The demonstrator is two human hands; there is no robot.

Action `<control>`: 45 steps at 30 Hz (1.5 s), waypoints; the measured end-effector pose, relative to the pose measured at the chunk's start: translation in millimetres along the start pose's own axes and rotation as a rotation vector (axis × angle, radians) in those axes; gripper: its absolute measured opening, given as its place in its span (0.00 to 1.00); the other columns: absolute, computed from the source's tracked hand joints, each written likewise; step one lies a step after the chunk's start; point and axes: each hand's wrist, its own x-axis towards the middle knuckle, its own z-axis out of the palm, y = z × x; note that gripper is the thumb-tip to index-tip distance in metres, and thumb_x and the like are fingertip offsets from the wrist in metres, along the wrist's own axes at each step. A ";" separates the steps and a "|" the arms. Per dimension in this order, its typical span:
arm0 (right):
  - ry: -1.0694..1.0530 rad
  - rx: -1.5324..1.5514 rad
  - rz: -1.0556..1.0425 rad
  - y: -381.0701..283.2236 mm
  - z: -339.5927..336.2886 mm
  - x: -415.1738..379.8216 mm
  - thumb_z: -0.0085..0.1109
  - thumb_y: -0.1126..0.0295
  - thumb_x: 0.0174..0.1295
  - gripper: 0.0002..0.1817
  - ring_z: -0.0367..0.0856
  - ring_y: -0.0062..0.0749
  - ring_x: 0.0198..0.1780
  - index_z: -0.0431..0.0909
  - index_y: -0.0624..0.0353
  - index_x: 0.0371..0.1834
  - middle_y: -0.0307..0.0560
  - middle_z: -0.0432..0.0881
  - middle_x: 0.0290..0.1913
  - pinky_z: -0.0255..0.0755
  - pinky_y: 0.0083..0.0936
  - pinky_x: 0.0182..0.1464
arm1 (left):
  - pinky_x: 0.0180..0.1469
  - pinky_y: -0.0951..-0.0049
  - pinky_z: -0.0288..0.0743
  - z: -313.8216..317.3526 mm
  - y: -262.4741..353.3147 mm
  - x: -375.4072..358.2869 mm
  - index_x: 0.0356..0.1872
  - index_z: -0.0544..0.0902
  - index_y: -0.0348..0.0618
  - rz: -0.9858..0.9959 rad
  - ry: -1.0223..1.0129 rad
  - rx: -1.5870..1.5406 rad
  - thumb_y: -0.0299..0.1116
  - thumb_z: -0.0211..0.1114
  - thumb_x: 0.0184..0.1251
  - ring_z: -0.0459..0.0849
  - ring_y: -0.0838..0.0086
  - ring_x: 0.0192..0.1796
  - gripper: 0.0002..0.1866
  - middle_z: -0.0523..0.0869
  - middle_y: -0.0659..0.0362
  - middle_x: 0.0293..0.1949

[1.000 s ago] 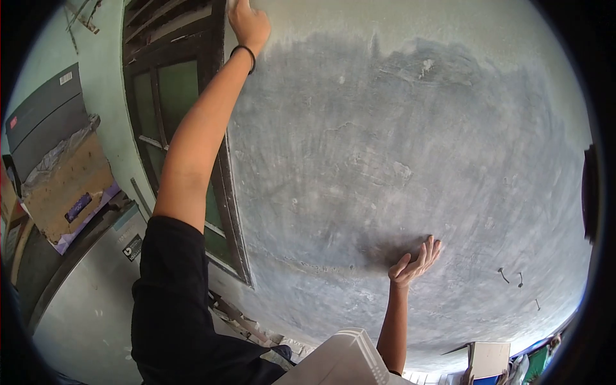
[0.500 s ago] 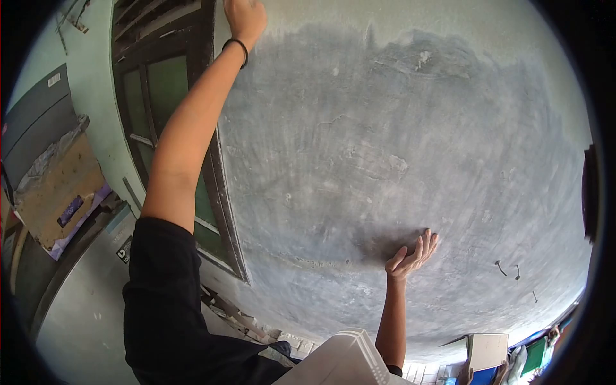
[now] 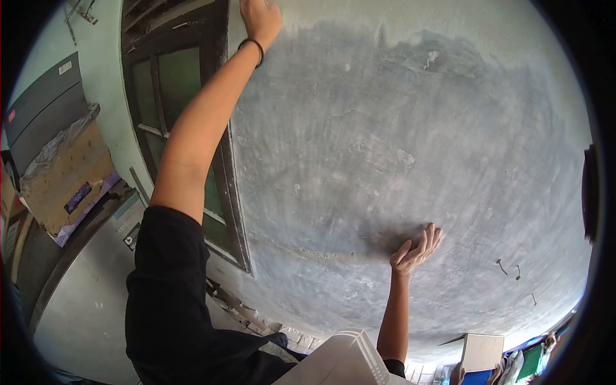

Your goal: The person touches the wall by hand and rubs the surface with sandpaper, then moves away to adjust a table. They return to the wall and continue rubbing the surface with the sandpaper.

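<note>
High at the top edge, my left hand (image 3: 262, 22) has its fingers curled in front of the wall near the door frame. The frame's edge cuts it off, so anything inside the fingers is hidden. A black band (image 3: 255, 51) circles that wrist. Lower down, my right hand (image 3: 417, 249) rests on the wall (image 3: 321, 160) with its fingers stretched out and nothing held. This wall has a large, patchy grey area with a paler green strip above it. A dark shadow falls on the surface to the left of the right hand.
A dark wooden door or window frame (image 3: 239, 212) with glass panes stands left of the grey area. Further left are a worn cardboard box (image 3: 70, 173) and a grey panel (image 3: 51, 106). Nails (image 3: 502, 267) stick out at right. A whitish plastic object (image 3: 333, 362) fills the bottom middle.
The view has shifted slightly, so the left arm and door frame appear a little further right. My right hand stays at the same spot on the wall.
</note>
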 end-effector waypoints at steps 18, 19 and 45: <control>-0.016 -0.049 -0.013 -2.5 -1.2 0.5 0.43 0.67 0.74 0.26 0.59 0.61 0.80 0.64 0.62 0.73 0.60 0.69 0.74 0.50 0.61 0.80 | 0.79 0.57 0.60 -0.8 -1.2 9.2 0.67 0.76 0.41 -0.023 -0.051 0.055 0.06 0.47 0.61 0.66 0.51 0.78 0.33 0.70 0.48 0.76; -0.017 -0.046 -0.013 -1.7 -1.0 0.9 0.43 0.67 0.74 0.26 0.59 0.61 0.80 0.64 0.62 0.73 0.60 0.69 0.74 0.50 0.61 0.80 | 0.78 0.57 0.61 -3.1 1.3 2.3 0.67 0.76 0.42 -0.036 -0.061 0.051 0.06 0.47 0.61 0.66 0.51 0.78 0.33 0.70 0.47 0.76; -0.010 -0.020 0.020 3.1 -2.5 -6.7 0.41 0.62 0.75 0.28 0.60 0.59 0.80 0.61 0.57 0.76 0.57 0.71 0.74 0.48 0.56 0.81 | 0.81 0.56 0.54 -16.7 12.2 -16.3 0.69 0.74 0.40 0.022 -0.084 -0.448 0.07 0.46 0.58 0.62 0.50 0.79 0.35 0.66 0.45 0.77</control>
